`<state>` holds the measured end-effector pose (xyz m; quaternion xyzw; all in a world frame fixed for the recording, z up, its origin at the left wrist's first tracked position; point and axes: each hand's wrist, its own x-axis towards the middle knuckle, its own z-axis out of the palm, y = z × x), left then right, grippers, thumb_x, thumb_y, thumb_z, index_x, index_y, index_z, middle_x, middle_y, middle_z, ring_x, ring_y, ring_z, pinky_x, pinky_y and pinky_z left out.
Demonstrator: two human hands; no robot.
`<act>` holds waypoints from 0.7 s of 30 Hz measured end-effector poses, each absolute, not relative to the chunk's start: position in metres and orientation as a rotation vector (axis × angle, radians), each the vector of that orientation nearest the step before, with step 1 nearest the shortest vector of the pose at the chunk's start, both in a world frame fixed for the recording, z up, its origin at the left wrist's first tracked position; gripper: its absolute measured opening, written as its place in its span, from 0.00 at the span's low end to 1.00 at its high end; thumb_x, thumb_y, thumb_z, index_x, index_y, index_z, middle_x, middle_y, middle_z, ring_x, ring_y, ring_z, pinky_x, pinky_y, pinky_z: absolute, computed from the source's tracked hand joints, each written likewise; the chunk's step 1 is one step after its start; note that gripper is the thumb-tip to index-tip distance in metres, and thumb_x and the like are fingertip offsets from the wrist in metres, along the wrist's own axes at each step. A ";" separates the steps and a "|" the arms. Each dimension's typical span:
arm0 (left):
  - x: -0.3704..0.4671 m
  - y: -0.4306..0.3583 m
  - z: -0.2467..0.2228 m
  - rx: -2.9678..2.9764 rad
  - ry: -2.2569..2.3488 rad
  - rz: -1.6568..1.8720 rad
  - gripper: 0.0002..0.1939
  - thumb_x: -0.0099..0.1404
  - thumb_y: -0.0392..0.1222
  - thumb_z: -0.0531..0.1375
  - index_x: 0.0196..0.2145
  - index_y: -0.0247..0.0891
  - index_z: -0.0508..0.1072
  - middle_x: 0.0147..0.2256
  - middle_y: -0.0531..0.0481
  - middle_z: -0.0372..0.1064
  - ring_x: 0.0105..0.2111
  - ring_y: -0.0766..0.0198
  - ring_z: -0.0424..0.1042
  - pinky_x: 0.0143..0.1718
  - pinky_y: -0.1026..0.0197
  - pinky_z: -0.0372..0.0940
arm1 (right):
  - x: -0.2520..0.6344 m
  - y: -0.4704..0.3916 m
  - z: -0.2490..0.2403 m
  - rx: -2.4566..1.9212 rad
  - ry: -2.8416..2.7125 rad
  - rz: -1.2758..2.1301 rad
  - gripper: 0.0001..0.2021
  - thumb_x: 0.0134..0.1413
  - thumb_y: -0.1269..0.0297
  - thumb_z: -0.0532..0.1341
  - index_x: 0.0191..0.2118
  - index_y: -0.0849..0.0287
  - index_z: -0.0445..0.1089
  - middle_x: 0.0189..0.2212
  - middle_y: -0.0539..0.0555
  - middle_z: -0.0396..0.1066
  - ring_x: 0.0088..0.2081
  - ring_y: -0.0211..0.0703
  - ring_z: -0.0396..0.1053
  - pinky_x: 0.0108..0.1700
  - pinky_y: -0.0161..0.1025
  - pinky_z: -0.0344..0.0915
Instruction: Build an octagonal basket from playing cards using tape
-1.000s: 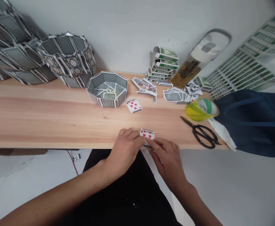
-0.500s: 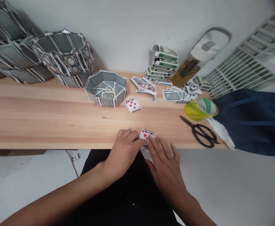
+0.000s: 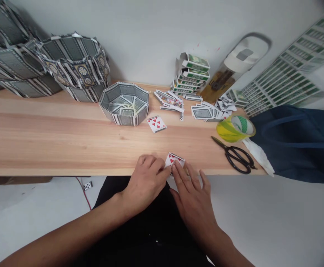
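A playing card with red hearts (image 3: pixel 171 158) lies at the table's front edge, its far edge folded up. My left hand (image 3: pixel 148 178) is closed, fingers curled, with thumb and fingertip at the card's near left side. Flat across the card's near part rest the outstretched fingers of my right hand (image 3: pixel 193 193), hiding that part. Farther back on the wood lies another hearts card (image 3: pixel 156 124) with folded edges. Beside it stands an eight-sided bowl made of cards (image 3: pixel 128 120), with several folded cards inside.
Scissors (image 3: pixel 238 157) and yellow tape (image 3: pixel 228 129) lie to the right, near a dark blue bag (image 3: pixel 303 148). Behind are loose cards (image 3: pixel 203 112), folded cards (image 3: pixel 169 105), stacked card boxes (image 3: pixel 192 76) and a bottle (image 3: pixel 225 72). Taller card baskets (image 3: pixel 75 70) stand at the left.
My left hand has shifted very slightly, its thumb now close to my right fingertips. The card and my right hand have hardly moved.
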<state>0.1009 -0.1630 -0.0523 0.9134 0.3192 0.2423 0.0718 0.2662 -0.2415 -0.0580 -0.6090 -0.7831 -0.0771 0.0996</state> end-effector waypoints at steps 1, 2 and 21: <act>0.101 -0.163 -0.051 2.747 0.954 0.717 0.10 0.67 0.35 0.54 0.45 0.37 0.72 0.35 0.47 0.68 0.36 0.58 0.59 0.39 0.53 0.55 | 0.267 -0.241 -0.058 -1.778 -2.308 -0.241 0.26 0.65 0.67 0.52 0.67 0.60 0.50 0.63 0.55 0.57 0.64 0.55 0.53 0.62 0.58 0.44; 0.101 -0.164 -0.051 2.751 0.953 0.714 0.10 0.67 0.36 0.55 0.44 0.37 0.72 0.35 0.47 0.68 0.36 0.58 0.59 0.39 0.53 0.55 | 0.267 -0.240 -0.058 -1.754 -2.299 -0.252 0.25 0.65 0.67 0.52 0.66 0.60 0.53 0.63 0.55 0.59 0.64 0.54 0.54 0.62 0.57 0.45; 0.110 -0.134 -0.040 2.297 0.839 0.996 0.08 0.68 0.39 0.57 0.33 0.37 0.74 0.35 0.49 0.70 0.37 0.62 0.65 0.41 0.57 0.59 | 0.282 -0.193 -0.024 -1.511 -2.101 -0.106 0.11 0.64 0.68 0.56 0.46 0.53 0.74 0.43 0.49 0.78 0.48 0.44 0.70 0.52 0.45 0.55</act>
